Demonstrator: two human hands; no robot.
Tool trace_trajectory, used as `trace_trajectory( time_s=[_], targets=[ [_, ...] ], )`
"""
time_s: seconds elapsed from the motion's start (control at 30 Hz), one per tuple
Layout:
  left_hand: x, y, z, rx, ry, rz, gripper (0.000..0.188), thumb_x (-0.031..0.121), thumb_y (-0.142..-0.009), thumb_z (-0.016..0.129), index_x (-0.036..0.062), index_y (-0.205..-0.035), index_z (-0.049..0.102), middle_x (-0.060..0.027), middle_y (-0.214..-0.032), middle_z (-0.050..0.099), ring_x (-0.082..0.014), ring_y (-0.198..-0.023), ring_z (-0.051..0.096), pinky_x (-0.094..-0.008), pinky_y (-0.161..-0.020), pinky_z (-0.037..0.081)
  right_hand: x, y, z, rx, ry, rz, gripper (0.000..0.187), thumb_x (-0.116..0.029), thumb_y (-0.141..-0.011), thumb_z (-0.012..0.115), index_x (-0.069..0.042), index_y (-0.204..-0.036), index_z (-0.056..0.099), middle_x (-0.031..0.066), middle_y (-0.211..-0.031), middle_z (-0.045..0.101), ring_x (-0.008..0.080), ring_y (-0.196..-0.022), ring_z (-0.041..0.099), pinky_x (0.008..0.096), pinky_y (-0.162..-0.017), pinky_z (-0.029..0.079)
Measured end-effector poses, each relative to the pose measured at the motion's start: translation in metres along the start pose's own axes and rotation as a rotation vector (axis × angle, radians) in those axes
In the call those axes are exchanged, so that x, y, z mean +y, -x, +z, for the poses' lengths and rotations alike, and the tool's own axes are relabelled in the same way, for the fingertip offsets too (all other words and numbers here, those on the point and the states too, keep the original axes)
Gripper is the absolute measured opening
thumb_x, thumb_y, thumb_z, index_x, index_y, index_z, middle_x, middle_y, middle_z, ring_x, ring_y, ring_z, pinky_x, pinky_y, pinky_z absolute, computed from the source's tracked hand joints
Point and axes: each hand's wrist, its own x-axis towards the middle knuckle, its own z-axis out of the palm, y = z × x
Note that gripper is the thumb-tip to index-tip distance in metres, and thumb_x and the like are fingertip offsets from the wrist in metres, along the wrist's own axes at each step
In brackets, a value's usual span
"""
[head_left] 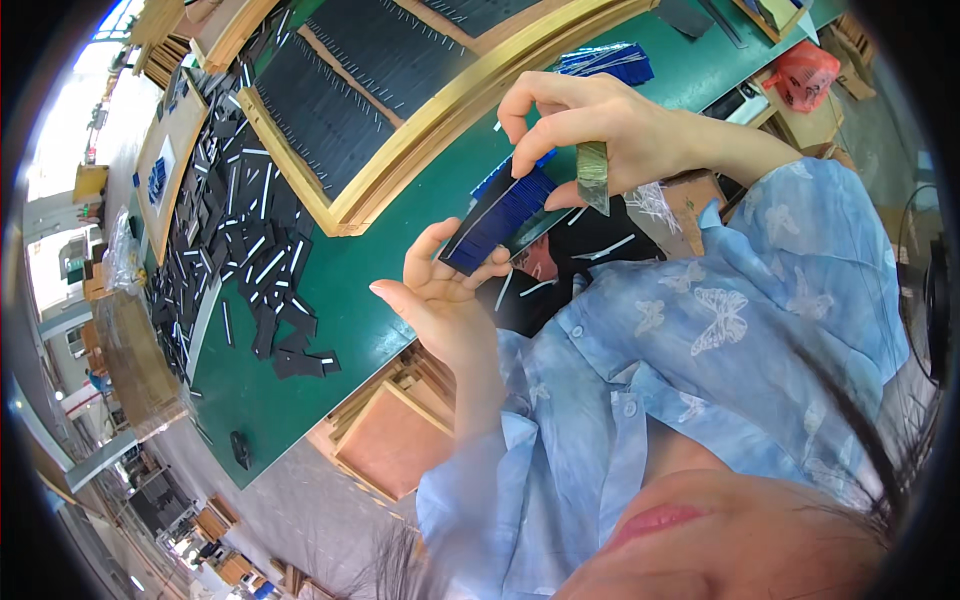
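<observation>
Between my hands is a flat black strip with a row of dark blue pieces (pixel 495 222) along it, held tilted above the lap. My left hand (pixel 450 300) supports its lower end, fingers curled around the edge and thumb apart. At the upper end, my right hand (pixel 610 125) pinches the strip between thumb and fingertips. A flat, greenish, pointed piece (pixel 593 178) is also tucked in my right hand; its exact kind is unclear. Below the strip, a black cloth (pixel 620 235) with thin white strips lies across the lap.
Wooden frames with black sheets (pixel 330 110) lie on the green table (pixel 350 290). Black pieces with white strips (pixel 250 220) are heaped at the left. A blue bundle (pixel 610 65) lies beyond my right hand. A red plastic bag (pixel 803 76) is at far right.
</observation>
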Motion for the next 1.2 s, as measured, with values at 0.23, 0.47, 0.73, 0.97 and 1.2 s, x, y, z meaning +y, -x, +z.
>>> trace_trajectory(
  time_s=[0.23,0.47,0.73,0.97,1.2],
  targets=[
    [0.001,0.002,0.001,-0.031,-0.063,-0.019,0.059,0.045,-0.098,0.028,-0.0070,-0.110,0.052,-0.0215,-0.089,0.062,-0.0253,-0.067,0.064,-0.0315,-0.059,0.056,-0.003,0.000,-0.001,-0.017,0.038,0.040,0.036,-0.010,-0.061,0.080,-0.010,-0.094,0.064,0.0044,-0.100,0.052,0.0187,-0.077,0.052,0.0300,-0.063,0.044],
    [0.009,0.010,0.009,-0.043,-0.116,-0.015,0.028,0.020,-0.097,0.048,-0.0032,-0.110,0.055,-0.0156,-0.087,0.063,-0.0172,-0.068,0.064,-0.0273,-0.060,0.054,-0.008,0.001,-0.002,0.012,-0.061,0.126,0.030,-0.015,-0.063,0.080,-0.011,-0.089,0.067,0.0028,-0.095,0.055,0.0201,-0.086,0.058,0.0305,-0.071,0.048],
    [0.021,0.016,0.021,0.081,-0.116,-0.088,0.025,0.023,-0.097,0.048,0.0009,-0.106,0.056,-0.0105,-0.083,0.061,-0.0133,-0.065,0.059,-0.0227,-0.056,0.048,-0.010,-0.004,-0.001,0.025,-0.148,0.095,0.030,-0.014,-0.062,0.080,-0.010,-0.089,0.068,0.0019,-0.093,0.056,0.0186,-0.085,0.057,0.0302,-0.071,0.047],
    [0.015,0.012,0.016,0.028,-0.032,-0.067,0.032,0.021,-0.098,0.046,-0.0069,-0.111,0.053,-0.0164,-0.089,0.062,-0.0187,-0.065,0.062,-0.0224,-0.056,0.055,-0.012,-0.001,-0.002,0.070,-0.171,0.067,0.029,-0.014,-0.062,0.081,-0.010,-0.089,0.068,0.0019,-0.092,0.056,0.0187,-0.085,0.057,0.0308,-0.070,0.047],
    [0.011,0.009,0.006,-0.034,0.027,-0.047,0.032,0.022,-0.098,0.046,-0.0065,-0.112,0.052,-0.0162,-0.090,0.062,-0.0184,-0.066,0.062,-0.0223,-0.056,0.055,-0.012,-0.003,0.002,0.082,-0.194,0.073,0.030,-0.015,-0.062,0.081,-0.010,-0.089,0.068,0.0021,-0.093,0.056,0.0186,-0.086,0.057,0.0310,-0.070,0.047]
  ],
)
